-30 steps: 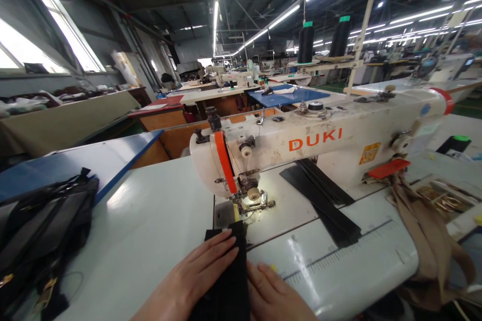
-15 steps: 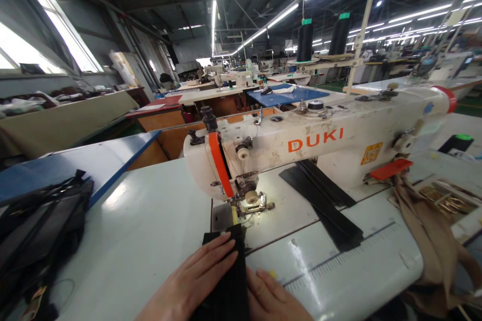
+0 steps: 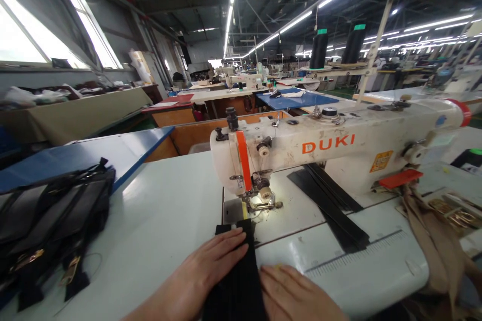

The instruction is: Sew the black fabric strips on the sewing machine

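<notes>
A wide black fabric strip [image 3: 238, 281] lies on the table just in front of the sewing machine [image 3: 286, 145], its far end short of the lit presser foot [image 3: 263, 204]. My left hand [image 3: 211, 261] rests flat across the strip's left side and top, fingers stretched toward the needle area. Against the strip's right edge lies my right hand [image 3: 297, 291], its fingers extended and close together. Part of this hand is cut off by the bottom of the view. More black strips [image 3: 335, 210] are stacked under the machine arm, to the right.
Black straps with metal clasps [image 3: 68, 220] lie in a heap at the left. A ruler scale [image 3: 354, 253] marks the table's front. Brown fabric [image 3: 433, 230] hangs at the right beside a tray of gold-coloured rings [image 3: 457, 210]. Black thread cones [image 3: 319, 50] stand behind the machine.
The view has shifted left, so the machine appears further right. Both hands stay at the black strip, the right hand's fingers now flatter against its edge.
</notes>
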A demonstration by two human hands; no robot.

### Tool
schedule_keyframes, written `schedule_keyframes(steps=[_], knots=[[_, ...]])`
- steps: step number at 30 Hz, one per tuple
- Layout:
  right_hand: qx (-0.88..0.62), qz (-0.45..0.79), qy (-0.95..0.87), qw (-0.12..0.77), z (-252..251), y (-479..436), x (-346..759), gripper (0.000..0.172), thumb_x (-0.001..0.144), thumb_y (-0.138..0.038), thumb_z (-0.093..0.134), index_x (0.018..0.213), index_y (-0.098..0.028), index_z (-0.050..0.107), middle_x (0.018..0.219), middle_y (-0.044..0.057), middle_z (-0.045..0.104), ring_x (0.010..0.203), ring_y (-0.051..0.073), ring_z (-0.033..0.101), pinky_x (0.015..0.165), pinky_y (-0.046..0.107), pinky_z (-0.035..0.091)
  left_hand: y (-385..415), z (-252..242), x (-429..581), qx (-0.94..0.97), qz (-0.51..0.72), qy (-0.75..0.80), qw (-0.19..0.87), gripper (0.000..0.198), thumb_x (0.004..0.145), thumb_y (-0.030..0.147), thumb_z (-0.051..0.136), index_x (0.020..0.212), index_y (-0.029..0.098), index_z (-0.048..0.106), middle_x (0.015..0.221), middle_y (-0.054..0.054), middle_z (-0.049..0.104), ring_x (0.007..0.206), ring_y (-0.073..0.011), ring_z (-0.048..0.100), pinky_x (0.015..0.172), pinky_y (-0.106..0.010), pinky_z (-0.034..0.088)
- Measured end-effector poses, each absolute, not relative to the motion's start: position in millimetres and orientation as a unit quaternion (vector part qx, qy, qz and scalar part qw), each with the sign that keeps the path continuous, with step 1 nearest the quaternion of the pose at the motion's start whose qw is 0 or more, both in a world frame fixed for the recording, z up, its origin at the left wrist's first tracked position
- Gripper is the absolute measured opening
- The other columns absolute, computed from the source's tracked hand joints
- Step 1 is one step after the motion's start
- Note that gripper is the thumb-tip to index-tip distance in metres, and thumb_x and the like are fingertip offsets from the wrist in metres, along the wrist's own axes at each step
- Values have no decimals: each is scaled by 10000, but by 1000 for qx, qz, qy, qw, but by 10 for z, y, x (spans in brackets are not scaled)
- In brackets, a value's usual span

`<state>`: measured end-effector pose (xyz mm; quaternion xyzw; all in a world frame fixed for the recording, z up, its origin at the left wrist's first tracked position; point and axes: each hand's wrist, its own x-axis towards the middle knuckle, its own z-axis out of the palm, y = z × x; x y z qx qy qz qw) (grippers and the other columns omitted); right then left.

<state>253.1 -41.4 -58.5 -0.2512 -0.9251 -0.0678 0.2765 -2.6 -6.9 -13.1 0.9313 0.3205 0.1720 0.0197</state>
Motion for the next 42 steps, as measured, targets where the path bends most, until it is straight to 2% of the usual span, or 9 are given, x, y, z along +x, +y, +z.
schedule_keyframes(steps=[4, 9, 12, 15, 22, 29, 34, 42], knots=[[-348, 2, -895, 279, -211, -262, 2389, 246, 846, -219, 624, 1057, -92, 625, 1103, 131, 679, 1029, 255, 622, 962, 360, 490, -73, -57, -9, 932, 164, 315, 68, 459, 998, 190, 396, 1445, 292, 418, 1453, -29, 506, 1355, -197, 435, 1119, -363, 374], [-284, -37, -931, 226, -114, -30, 2238, 13, 871, -126, 651, 877, -135, 657, 979, 74, 690, 923, 209, 631, 932, 339, 488, -119, 114, 11, 935, 146, 306, 99, 633, 841, 106, 542, 1442, 259, 416, 1476, -61, 474, 1345, -227, 451, 1114, -394, 384], [-262, -46, -939, 219, -163, 50, 2238, 25, 879, -126, 662, 854, -127, 659, 938, 69, 697, 877, 198, 636, 875, 327, 511, -154, 159, 25, 935, 142, 310, 100, 737, 739, 113, 613, 1439, 212, 405, 1473, -101, 471, 1345, -257, 449, 1108, -422, 391], [-245, -32, -941, 232, -184, 67, 2263, 12, 881, -127, 662, 888, -122, 653, 978, 78, 697, 892, 199, 632, 857, 333, 517, -148, 91, 25, 937, 155, 302, 86, 669, 796, 161, 617, 1430, 205, 408, 1462, -106, 485, 1350, -244, 442, 1109, -409, 391], [-226, -70, -945, 225, -172, 84, 2285, 45, 902, -110, 593, 897, -117, 637, 1016, 126, 690, 905, 215, 627, 881, 355, 506, -57, -34, 22, 944, 176, 272, 64, 513, 978, 244, 431, 1483, 231, 340, 1477, -86, 469, 1365, -234, 421, 1118, -384, 377], [-226, -64, -952, 199, -113, 371, 2311, 59, 879, -80, 588, 896, -116, 632, 951, 98, 676, 917, 210, 622, 946, 344, 478, 180, 92, 85, 944, 148, 295, 22, 444, 942, 176, 460, 1385, 158, 485, 1395, -128, 556, 1327, -223, 473, 1095, -359, 401], [-234, -49, -949, 205, -111, 470, 2301, 85, 861, -85, 611, 942, -106, 631, 1030, 125, 677, 977, 221, 622, 946, 349, 482, 294, 109, 63, 944, 137, 297, 34, 480, 920, 162, 485, 1400, 172, 471, 1411, -116, 541, 1339, -218, 456, 1103, -363, 388], [-247, -36, -944, 214, -160, 511, 2267, 103, 845, -69, 617, 939, -109, 626, 1038, 122, 672, 1000, 229, 615, 980, 359, 455, 470, -128, -45, 943, 196, 267, 42, 467, 985, 330, 436, 1436, 206, 432, 1423, -98, 532, 1334, -229, 465, 1104, -380, 400]])
